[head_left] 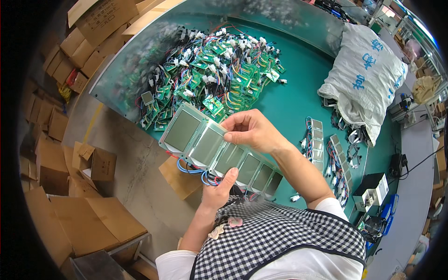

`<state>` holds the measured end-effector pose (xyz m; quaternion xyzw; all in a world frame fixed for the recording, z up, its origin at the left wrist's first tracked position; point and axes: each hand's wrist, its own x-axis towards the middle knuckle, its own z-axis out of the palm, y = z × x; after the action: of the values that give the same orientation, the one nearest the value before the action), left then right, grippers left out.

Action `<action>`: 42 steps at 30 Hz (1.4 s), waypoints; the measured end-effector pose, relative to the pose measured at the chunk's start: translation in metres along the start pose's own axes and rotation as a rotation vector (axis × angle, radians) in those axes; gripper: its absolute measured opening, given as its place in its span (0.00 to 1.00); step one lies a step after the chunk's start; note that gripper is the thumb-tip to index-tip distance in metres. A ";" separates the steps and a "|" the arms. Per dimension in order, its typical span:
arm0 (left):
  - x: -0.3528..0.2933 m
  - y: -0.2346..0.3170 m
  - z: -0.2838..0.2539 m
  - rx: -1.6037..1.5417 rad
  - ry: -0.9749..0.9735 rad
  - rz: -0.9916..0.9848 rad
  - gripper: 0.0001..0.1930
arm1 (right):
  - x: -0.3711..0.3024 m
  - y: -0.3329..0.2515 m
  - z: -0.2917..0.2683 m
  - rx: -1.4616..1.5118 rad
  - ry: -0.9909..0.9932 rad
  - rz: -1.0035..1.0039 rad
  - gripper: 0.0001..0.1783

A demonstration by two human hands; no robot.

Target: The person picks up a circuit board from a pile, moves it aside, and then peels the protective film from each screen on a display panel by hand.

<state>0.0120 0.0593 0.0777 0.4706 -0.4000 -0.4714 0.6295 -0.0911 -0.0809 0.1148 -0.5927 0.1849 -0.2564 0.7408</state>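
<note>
A row of several LCD display boards [182,132] with grey screens and green edges is held up in front of me, slanting from upper left to lower right. My left hand [218,192] grips its lower edge, thumb lying on the front near the middle. At the upper edge my right hand [252,131] pinches with thumb and fingers beside the second screen. That screen looks paler than the first; whether a film covers it I cannot tell. Blue and red wires [189,168] hang from the lower side of the row, partly behind my left hand.
A large heap of green circuit boards [210,74] with wires and white connectors covers the green table [298,95]. At right lie more display strips [317,142], a white woven sack [361,74] and a small white device [375,193]. Cardboard boxes [93,219] stand at left.
</note>
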 end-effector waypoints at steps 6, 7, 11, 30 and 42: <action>0.000 0.007 0.000 0.117 0.020 0.046 0.09 | 0.001 -0.002 0.010 0.022 0.042 0.025 0.10; 0.000 0.007 0.000 0.142 0.013 0.044 0.09 | 0.002 -0.003 0.011 0.021 0.041 0.025 0.10; 0.001 0.002 -0.001 0.204 0.007 0.128 0.08 | 0.003 -0.005 0.016 0.010 0.085 0.028 0.09; 0.024 -0.003 -0.019 0.398 0.187 0.273 0.11 | -0.038 -0.023 0.046 -0.260 -0.299 -0.520 0.08; 0.026 0.010 -0.055 0.276 0.075 0.025 0.12 | -0.099 0.119 -0.068 -1.166 0.644 0.557 0.21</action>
<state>0.0723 0.0475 0.0762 0.5650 -0.4431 -0.3862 0.5791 -0.1902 -0.0547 -0.0198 -0.7175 0.6449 -0.0796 0.2509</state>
